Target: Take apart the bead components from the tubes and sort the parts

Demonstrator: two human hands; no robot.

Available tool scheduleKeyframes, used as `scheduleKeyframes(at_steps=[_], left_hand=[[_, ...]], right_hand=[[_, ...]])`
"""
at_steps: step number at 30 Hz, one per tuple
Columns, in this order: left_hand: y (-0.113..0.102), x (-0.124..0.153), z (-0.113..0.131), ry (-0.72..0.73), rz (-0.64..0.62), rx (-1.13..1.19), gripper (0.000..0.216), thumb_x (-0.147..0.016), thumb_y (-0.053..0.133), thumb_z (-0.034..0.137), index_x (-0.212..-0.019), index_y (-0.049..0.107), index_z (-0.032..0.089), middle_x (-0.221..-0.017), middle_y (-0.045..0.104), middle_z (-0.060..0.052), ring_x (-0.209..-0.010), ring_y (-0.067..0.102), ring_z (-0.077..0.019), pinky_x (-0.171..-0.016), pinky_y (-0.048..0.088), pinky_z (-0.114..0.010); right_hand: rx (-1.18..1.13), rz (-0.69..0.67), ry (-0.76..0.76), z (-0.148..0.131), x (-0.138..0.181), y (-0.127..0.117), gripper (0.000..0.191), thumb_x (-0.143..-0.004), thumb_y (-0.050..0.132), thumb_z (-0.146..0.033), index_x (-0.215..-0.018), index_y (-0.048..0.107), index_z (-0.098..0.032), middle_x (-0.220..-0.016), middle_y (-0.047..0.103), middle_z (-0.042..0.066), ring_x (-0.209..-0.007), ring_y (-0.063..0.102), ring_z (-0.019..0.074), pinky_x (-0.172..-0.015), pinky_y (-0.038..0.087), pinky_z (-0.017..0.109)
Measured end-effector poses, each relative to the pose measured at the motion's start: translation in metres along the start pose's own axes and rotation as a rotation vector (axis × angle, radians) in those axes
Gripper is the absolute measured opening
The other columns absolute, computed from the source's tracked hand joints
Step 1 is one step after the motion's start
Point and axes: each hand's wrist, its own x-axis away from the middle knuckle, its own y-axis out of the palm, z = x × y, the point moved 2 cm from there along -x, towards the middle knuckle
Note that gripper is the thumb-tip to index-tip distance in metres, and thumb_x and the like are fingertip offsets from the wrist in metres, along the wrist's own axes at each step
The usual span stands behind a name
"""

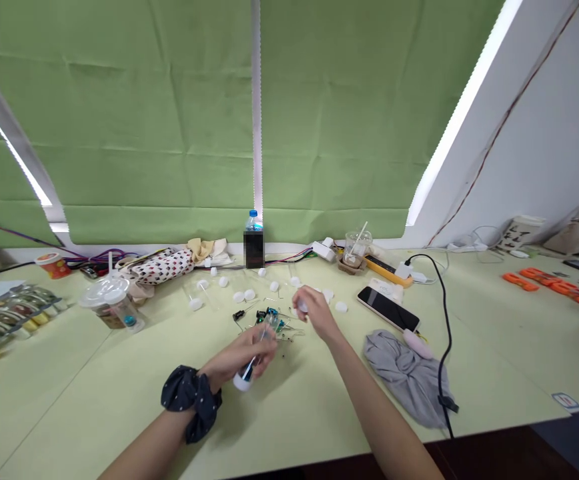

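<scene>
My left hand (239, 353), a dark scrunchie (184, 393) at its wrist, is closed around a clear plastic tube (271, 323). The tube tilts, with a white end (242, 383) low and toward me; something dark shows inside it. Between the fingers of my right hand (317, 312) is a white cap (302, 305), held slightly above the table, apart from the tube. A loose pile of small electronic components with thin wire legs (260, 316), black, blue and green, lies just beyond my left hand. Several white caps (249, 294) are scattered behind the pile.
At left stand a lidded plastic cup (104, 300) and a clear tube with a blue part (129, 319). A bottle (253, 247) stands at the back. To the right lie a phone (388, 308), a grey cloth (404, 377), a black cable (445, 333) and orange tools (554, 285).
</scene>
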Motion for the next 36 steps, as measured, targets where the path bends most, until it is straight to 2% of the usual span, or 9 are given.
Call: scheduleKeyframes(at_steps=[3, 6, 10, 14, 17, 21, 27, 32, 36], left_hand=[[-0.009, -0.002, 0.010, -0.013, 0.036, 0.032, 0.025, -0.076, 0.059, 0.036, -0.087, 0.046, 0.018, -0.072, 0.056, 0.002, -0.040, 0.046, -0.0059, -0.036, 0.032, -0.019], [-0.017, 0.002, 0.012, -0.150, 0.013, 0.113, 0.027, -0.075, 0.056, 0.040, -0.088, 0.050, 0.017, -0.080, 0.056, 0.000, -0.047, 0.047, -0.0076, -0.035, 0.030, -0.019], [-0.017, 0.005, 0.015, -0.197, -0.039, 0.116, 0.030, -0.079, 0.054, 0.043, -0.088, 0.057, 0.015, -0.073, 0.055, -0.001, -0.051, 0.043, -0.0090, -0.037, 0.030, -0.020], [-0.020, -0.001, 0.016, -0.193, -0.067, -0.088, 0.039, -0.084, 0.047, 0.047, -0.077, 0.062, 0.012, -0.055, 0.053, -0.002, -0.048, 0.048, -0.0126, -0.046, 0.041, -0.026], [-0.028, -0.008, 0.016, -0.198, -0.091, -0.211, 0.043, -0.084, 0.045, 0.051, -0.068, 0.058, 0.014, -0.049, 0.054, -0.002, -0.044, 0.052, -0.0141, -0.048, 0.044, -0.027], [-0.032, -0.012, 0.027, -0.187, -0.081, -0.367, 0.042, -0.080, 0.050, 0.055, -0.069, 0.058, 0.015, -0.046, 0.049, 0.002, -0.041, 0.051, -0.0129, -0.045, 0.042, -0.025], [-0.022, -0.011, 0.049, -0.164, -0.085, -0.644, 0.043, -0.077, 0.055, 0.057, -0.081, 0.063, 0.015, -0.059, 0.053, 0.001, -0.047, 0.049, -0.0103, -0.047, 0.039, -0.022], [-0.031, -0.014, 0.054, -0.101, -0.066, -0.815, 0.041, -0.078, 0.054, 0.055, -0.084, 0.067, 0.016, -0.073, 0.059, -0.002, -0.050, 0.045, -0.0082, -0.047, 0.034, -0.020], [-0.049, -0.018, 0.047, -0.156, -0.060, -0.915, 0.043, -0.075, 0.056, 0.055, -0.095, 0.066, 0.018, -0.074, 0.061, -0.002, -0.047, 0.048, -0.0085, -0.047, 0.034, -0.020]], right_hand=[[-0.077, -0.230, 0.066, 0.015, 0.008, 0.028, 0.035, -0.084, 0.046, -0.054, -0.081, 0.052, -0.019, -0.065, 0.049, -0.001, -0.047, 0.040, 0.0087, -0.041, 0.029, 0.021], [-0.089, -0.389, 0.102, 0.022, 0.014, 0.035, 0.040, -0.084, 0.047, -0.056, -0.092, 0.057, -0.018, -0.057, 0.044, -0.004, -0.044, 0.037, 0.0078, -0.041, 0.029, 0.020], [-0.088, -0.673, 0.170, 0.024, 0.021, 0.037, 0.048, -0.081, 0.054, -0.055, -0.108, 0.059, -0.017, -0.052, 0.044, -0.006, -0.043, 0.037, 0.0069, -0.042, 0.029, 0.020], [-0.085, -0.943, 0.286, 0.029, 0.030, 0.047, 0.054, -0.071, 0.069, -0.047, -0.114, 0.059, -0.016, -0.061, 0.055, -0.003, -0.048, 0.044, 0.0072, -0.043, 0.029, 0.019], [-0.133, -0.957, 0.338, 0.038, 0.031, 0.050, 0.052, -0.072, 0.068, -0.046, -0.114, 0.059, -0.015, -0.058, 0.057, -0.002, -0.044, 0.043, 0.0062, -0.040, 0.025, 0.018], [-0.243, -0.900, 0.418, 0.049, 0.028, 0.046, 0.050, -0.078, 0.061, -0.047, -0.115, 0.057, -0.013, -0.049, 0.058, -0.004, -0.030, 0.028, 0.0021, -0.035, 0.017, 0.017], [-0.291, -1.028, 0.494, 0.048, 0.030, 0.045, 0.054, -0.076, 0.065, -0.042, -0.119, 0.051, -0.012, -0.055, 0.065, 0.001, -0.028, 0.028, 0.0016, -0.035, 0.018, 0.018], [-0.322, -0.877, 0.499, 0.053, 0.025, 0.043, 0.050, -0.072, 0.069, -0.041, -0.111, 0.052, -0.016, -0.064, 0.068, 0.002, -0.030, 0.033, 0.0018, -0.035, 0.018, 0.018], [-0.273, -0.717, 0.532, 0.061, 0.019, 0.041, 0.046, -0.068, 0.073, -0.039, -0.103, 0.057, -0.015, -0.079, 0.069, 0.005, -0.035, 0.035, 0.0005, -0.036, 0.019, 0.017]])
